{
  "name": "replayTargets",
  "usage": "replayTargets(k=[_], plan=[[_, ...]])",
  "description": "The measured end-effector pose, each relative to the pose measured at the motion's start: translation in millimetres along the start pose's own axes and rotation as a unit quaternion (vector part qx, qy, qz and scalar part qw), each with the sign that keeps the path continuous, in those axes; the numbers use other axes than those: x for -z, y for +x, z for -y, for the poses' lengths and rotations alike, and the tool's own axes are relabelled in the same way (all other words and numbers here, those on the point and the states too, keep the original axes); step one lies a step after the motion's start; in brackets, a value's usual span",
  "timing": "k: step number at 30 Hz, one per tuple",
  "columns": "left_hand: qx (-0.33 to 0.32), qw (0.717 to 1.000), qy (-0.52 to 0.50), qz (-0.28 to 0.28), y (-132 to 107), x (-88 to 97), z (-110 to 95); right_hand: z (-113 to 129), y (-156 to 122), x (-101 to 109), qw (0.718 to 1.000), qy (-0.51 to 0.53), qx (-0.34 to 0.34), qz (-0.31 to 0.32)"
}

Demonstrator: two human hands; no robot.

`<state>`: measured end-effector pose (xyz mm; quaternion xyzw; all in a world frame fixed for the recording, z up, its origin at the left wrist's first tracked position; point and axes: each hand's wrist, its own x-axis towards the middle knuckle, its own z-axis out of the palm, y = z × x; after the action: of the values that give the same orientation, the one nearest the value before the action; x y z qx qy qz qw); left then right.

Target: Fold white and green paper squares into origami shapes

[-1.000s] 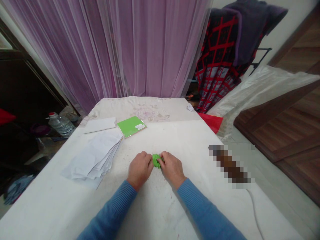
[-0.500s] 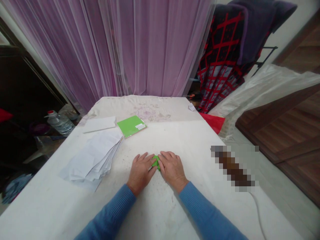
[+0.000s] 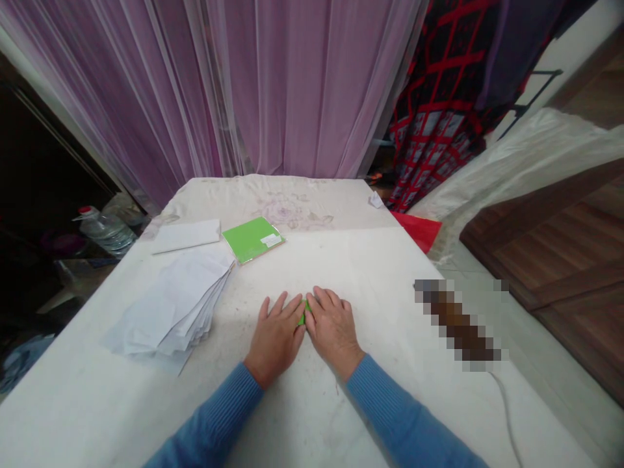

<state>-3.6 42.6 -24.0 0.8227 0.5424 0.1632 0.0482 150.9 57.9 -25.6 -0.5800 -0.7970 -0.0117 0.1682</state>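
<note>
A small piece of folded green paper lies on the table between my hands, mostly covered by fingers. My left hand rests palm down at its left side, fingers spread and fairly flat, fingertips touching the paper's edge. From the right, my right hand curls over the paper, its fingers close together and the thumb side pressed on it. The folds under the fingers are hidden.
A packet of green paper with a white label lies beyond my hands. Left of it are a fanned stack of white sheets and a flat white pad. A blurred-out brown object with a cord lies at right.
My left hand's fingers have spread flatter and less of the green paper shows between my hands. The camera view has tilted slightly down.
</note>
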Motion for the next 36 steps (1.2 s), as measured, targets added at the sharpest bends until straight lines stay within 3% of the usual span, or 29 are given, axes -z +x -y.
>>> replayTargets(k=[5,11,15,17,21,29,36], plan=[[-0.016,0.999,0.042,0.010,-2,-1.9,-2,0,3,-2,0.999,0.000,-0.014,0.030],[-0.026,0.995,0.035,0.087,2,-1.6,15,-16,-5,-1,0.999,0.046,-0.010,0.007],[-0.048,0.994,0.014,0.097,2,10.9,26,-32,-20,-1,0.989,0.115,0.088,-0.027],[-0.067,0.994,0.013,0.091,4,18.8,28,-35,-22,-1,0.984,0.126,0.122,-0.029],[-0.112,0.991,0.027,0.074,16,28.6,27,-36,-11,0,0.985,0.120,0.123,-0.023],[-0.132,0.990,0.012,0.056,30,24.8,28,-44,14,-11,0.974,0.200,0.092,-0.045],[-0.018,0.996,-0.076,-0.050,35,20.6,27,-44,24,0,0.951,0.298,0.061,-0.052]])
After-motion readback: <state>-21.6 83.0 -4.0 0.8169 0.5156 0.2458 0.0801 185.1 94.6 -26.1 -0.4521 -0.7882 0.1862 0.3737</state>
